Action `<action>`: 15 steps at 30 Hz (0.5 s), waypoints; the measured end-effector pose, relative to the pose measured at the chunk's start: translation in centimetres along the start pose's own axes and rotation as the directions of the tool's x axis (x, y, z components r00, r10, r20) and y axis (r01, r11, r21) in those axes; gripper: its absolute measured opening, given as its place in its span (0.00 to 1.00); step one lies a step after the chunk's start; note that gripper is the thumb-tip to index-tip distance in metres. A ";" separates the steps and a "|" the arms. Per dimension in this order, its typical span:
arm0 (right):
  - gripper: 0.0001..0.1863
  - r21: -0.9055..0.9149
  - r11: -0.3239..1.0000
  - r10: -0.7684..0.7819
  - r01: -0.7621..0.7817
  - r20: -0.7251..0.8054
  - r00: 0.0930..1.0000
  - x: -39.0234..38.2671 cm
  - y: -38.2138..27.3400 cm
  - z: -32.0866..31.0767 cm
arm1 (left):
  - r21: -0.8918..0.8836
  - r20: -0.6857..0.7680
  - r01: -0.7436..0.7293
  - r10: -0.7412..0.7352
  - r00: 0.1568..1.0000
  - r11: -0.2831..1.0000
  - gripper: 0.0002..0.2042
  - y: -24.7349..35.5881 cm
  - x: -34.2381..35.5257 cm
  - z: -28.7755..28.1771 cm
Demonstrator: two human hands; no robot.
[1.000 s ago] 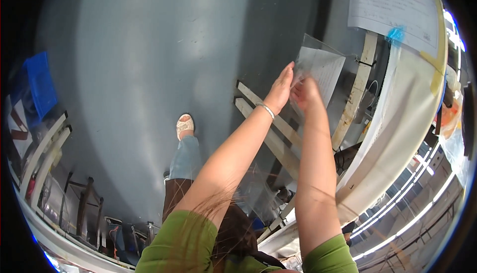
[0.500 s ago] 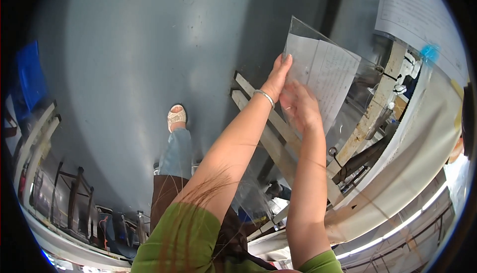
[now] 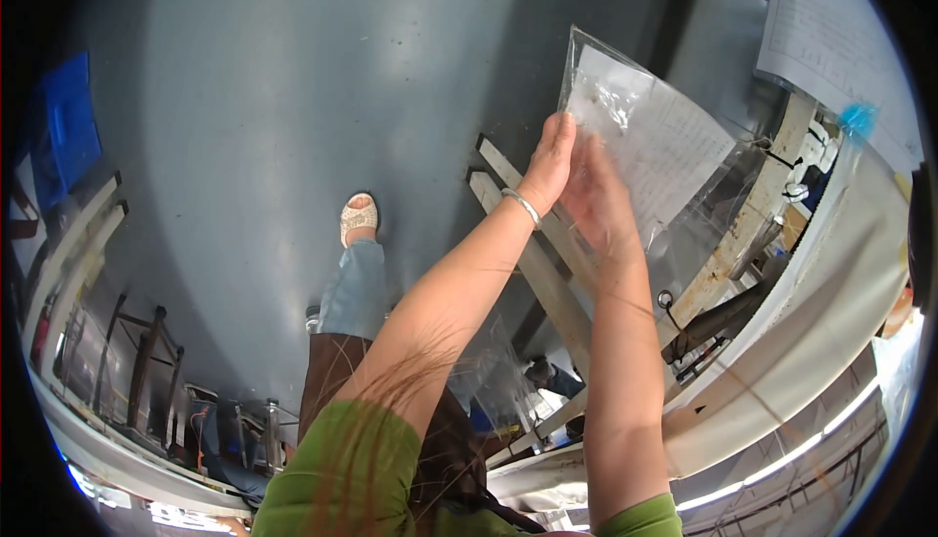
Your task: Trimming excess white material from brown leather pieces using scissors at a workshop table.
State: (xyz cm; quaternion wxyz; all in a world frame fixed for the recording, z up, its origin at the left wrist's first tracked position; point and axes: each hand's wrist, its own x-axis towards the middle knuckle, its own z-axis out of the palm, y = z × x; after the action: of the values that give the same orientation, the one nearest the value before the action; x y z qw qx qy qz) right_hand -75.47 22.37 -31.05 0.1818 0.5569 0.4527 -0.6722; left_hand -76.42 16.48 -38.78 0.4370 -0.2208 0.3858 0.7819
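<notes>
My left hand (image 3: 549, 162), with a silver bangle at the wrist, grips the left edge of a clear plastic sleeve (image 3: 578, 48), thumb along the edge. Inside the sleeve is a white sheet of paper (image 3: 674, 141) with lines of writing, tilted and catching glare. Close beside the left hand, my right hand (image 3: 598, 190) has its fingers stretched out along the sleeve's lower left part. Hazy film seems to lie over those fingers; whether they are inside the sleeve or behind it I cannot tell.
A cream-covered table edge (image 3: 831, 283) curves along the right, above a worn white frame (image 3: 747, 229) with black ties. Another printed sheet (image 3: 840, 48) hangs at upper right. White legs (image 3: 537, 263) stand below my hands. At far left are a blue bin (image 3: 68, 131) and a dark stool (image 3: 147, 361).
The paper has shifted up and right within the sleeve and tilted more, with brighter glare. My right hand has moved slightly up, closer against my left hand.
</notes>
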 end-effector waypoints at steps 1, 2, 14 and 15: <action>0.29 0.173 0.984 0.000 0.030 -0.168 0.986 0.2 -0.5 0.6 | -0.001 -0.002 -0.002 0.002 1.000 1.000 0.30 0.0 -0.1 -0.1; 0.27 0.334 0.939 0.031 0.086 -0.329 0.944 0.6 -0.9 1.0 | -0.025 0.043 0.025 -0.024 0.999 0.999 0.29 0.0 -0.1 -0.3; 0.24 0.043 0.942 -0.327 0.334 -0.113 0.938 1.2 0.6 0.7 | 0.000 0.047 -0.109 0.109 0.993 0.994 0.31 1.0 -1.2 1.4; 0.28 0.141 0.965 -0.232 0.222 0.056 0.971 0.5 0.3 0.7 | 0.122 -0.032 -0.152 0.157 0.987 0.981 0.32 0.9 -1.2 1.4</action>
State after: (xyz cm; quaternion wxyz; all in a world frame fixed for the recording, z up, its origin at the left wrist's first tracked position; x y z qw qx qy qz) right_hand -75.77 21.79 -31.69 0.0818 0.4879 0.4604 -0.7371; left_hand -76.59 16.67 -36.80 0.3795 -0.1800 0.4567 0.7842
